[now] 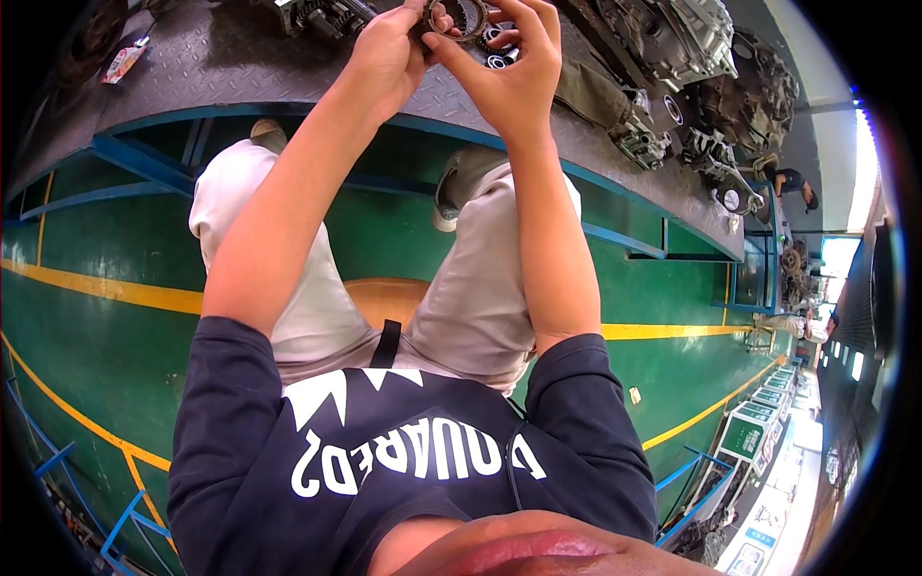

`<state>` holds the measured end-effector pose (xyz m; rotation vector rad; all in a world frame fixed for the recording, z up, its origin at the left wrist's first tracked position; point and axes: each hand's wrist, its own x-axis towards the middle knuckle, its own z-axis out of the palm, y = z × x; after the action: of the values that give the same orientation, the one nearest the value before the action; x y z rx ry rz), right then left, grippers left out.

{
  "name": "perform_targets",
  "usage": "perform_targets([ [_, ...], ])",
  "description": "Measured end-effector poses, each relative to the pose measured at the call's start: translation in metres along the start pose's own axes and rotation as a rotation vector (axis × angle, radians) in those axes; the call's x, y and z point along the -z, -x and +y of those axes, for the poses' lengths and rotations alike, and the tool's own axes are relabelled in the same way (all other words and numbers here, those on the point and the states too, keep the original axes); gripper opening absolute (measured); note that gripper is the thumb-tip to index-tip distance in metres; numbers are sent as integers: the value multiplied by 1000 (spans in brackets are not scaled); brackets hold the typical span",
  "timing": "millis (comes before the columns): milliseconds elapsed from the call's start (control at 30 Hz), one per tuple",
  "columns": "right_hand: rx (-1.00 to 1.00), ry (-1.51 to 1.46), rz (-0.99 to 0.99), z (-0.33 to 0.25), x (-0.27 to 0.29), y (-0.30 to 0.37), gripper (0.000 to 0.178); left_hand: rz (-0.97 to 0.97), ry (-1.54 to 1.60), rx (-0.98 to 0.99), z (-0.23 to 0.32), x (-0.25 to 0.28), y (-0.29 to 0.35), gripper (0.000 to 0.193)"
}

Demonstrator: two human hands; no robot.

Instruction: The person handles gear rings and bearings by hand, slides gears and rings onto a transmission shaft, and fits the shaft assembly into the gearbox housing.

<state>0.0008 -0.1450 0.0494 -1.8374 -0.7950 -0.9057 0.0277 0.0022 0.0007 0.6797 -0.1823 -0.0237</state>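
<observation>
Above the near edge of a metal workbench (250, 82), both my hands hold a toothed metal ring (482, 19). My left hand (389, 62) grips its left side, and some fingertips show through the opening. My right hand (519, 72) has its thumb stretched along the lower rim and its fingers curled by the right side. Part of the ring is cut off by the top of the view. Just beyond my left hand lies a geared shaft (331, 17). Small round metal parts (499, 60) rest on the bench behind my right fingers.
Metal gearbox housings (687, 43) and castings (643, 139) crowd the bench to the right. A small packet (125, 63) lies at the far left. Blue frame bars (144, 168) run under the bench, over green floor (106, 355). Another person (795, 184) bends over far right.
</observation>
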Motion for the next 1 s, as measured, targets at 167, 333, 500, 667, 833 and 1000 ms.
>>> perform_targets([
  [167,-52,30,-7,-5,0,1,56,12,7,-27,-2,-6,1,39],
  [333,-71,43,19,-6,-1,1,55,-26,34,-24,-1,-5,3,36],
  [500,-95,46,21,-7,-2,0,54,12,63,-16,-1,-6,2,35],
  [667,-99,58,12,-6,-1,1,55,10,58,-19,-4,-7,3,35],
  [833,-90,65,7,-6,-1,1,54,-23,19,-25,-3,-3,2,37],
  [1000,-84,51,8,-7,-1,1,54,-18,32,-23,-2,-4,3,37],
])
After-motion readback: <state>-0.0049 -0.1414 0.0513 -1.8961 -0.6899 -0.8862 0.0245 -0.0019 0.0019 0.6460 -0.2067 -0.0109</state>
